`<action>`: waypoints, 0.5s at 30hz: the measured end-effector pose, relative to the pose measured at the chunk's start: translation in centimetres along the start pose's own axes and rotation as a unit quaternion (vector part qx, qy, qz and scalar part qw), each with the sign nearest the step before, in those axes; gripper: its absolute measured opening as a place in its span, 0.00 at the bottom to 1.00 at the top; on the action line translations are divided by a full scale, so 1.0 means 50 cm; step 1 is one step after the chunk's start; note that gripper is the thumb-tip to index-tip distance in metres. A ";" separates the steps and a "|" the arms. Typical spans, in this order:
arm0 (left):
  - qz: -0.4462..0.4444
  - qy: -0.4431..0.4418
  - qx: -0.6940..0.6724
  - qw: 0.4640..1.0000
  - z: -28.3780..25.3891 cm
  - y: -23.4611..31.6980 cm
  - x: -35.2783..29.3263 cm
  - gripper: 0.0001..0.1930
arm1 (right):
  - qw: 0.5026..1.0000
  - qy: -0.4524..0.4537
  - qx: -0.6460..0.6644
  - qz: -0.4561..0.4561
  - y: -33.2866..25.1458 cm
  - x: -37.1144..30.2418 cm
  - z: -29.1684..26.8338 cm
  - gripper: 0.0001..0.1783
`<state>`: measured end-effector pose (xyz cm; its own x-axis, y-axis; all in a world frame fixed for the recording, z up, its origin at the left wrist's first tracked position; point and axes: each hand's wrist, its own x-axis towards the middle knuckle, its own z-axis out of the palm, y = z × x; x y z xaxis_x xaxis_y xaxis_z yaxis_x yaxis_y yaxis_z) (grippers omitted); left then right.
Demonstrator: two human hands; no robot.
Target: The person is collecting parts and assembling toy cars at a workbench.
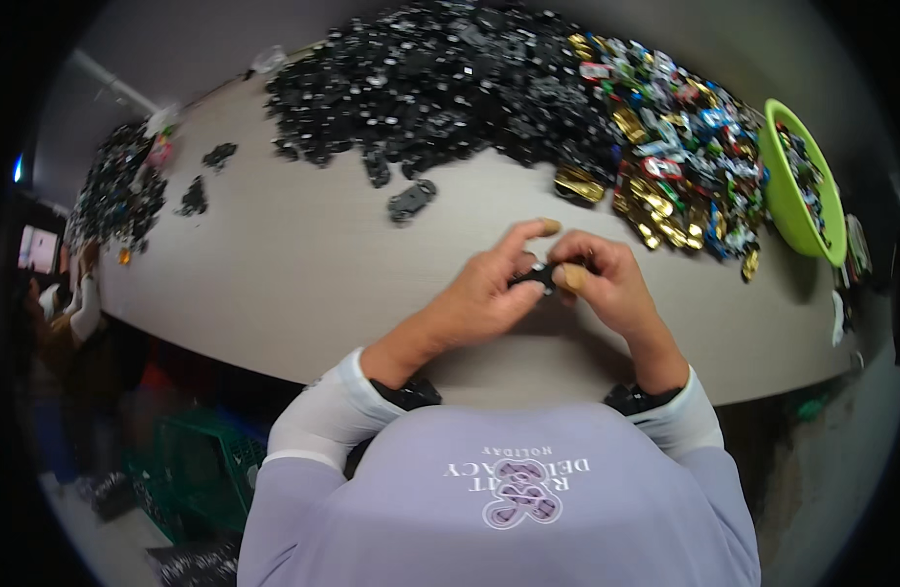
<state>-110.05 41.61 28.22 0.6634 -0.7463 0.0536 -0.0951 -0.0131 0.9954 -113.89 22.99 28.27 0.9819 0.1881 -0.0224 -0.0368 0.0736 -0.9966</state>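
Above the near part of the table, my left hand and my right hand meet, fingertips closed on a small black toy car chassis. Fingers cover much of it. Both hands wear yellowish finger covers on some fingertips. Beyond my left hand, a loose black toy car chassis with wheels lies on the table. Farther off spreads a large heap of similar black chassis. To its right is a pile of shiny toy car bodies in gold, blue, red, green and white.
A lime-green basin holding small parts stands tilted at the right. On the far left lies another dark heap of parts, with another person's arm beside it. A dark green crate sits below the table at the left.
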 end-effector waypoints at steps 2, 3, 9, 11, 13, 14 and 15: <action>-0.014 0.010 0.073 0.997 0.000 0.006 -0.010 0.31 | 0.998 -0.015 -0.058 -0.014 0.004 -0.006 0.021 0.04; -0.023 0.016 0.110 0.994 -0.001 0.012 -0.018 0.32 | 0.996 -0.014 -0.081 -0.023 0.012 -0.005 0.031 0.04; 0.070 0.121 0.195 0.971 0.004 -0.007 -0.069 0.29 | 0.980 -0.030 -0.171 -0.098 0.049 0.000 0.069 0.05; 0.019 0.117 0.170 0.978 -0.025 0.035 -0.118 0.25 | 0.994 -0.066 -0.077 -0.031 0.031 -0.008 0.090 0.06; 0.016 0.094 0.192 0.977 -0.072 0.052 -0.181 0.20 | 0.984 -0.081 -0.135 -0.084 0.025 0.007 0.097 0.06; -0.039 0.144 0.101 0.984 -0.097 0.062 -0.225 0.17 | 0.992 -0.057 -0.107 -0.046 0.026 0.013 0.091 0.06; -0.089 0.186 0.008 0.978 -0.124 0.074 -0.275 0.15 | 0.996 -0.026 -0.082 -0.010 0.023 0.014 0.082 0.05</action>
<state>-114.91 55.95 31.65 0.8948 -0.4367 -0.0927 0.0374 -0.1335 0.9903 -114.02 27.24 27.45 0.9711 0.2388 -0.0028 0.0173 -0.0824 -0.9964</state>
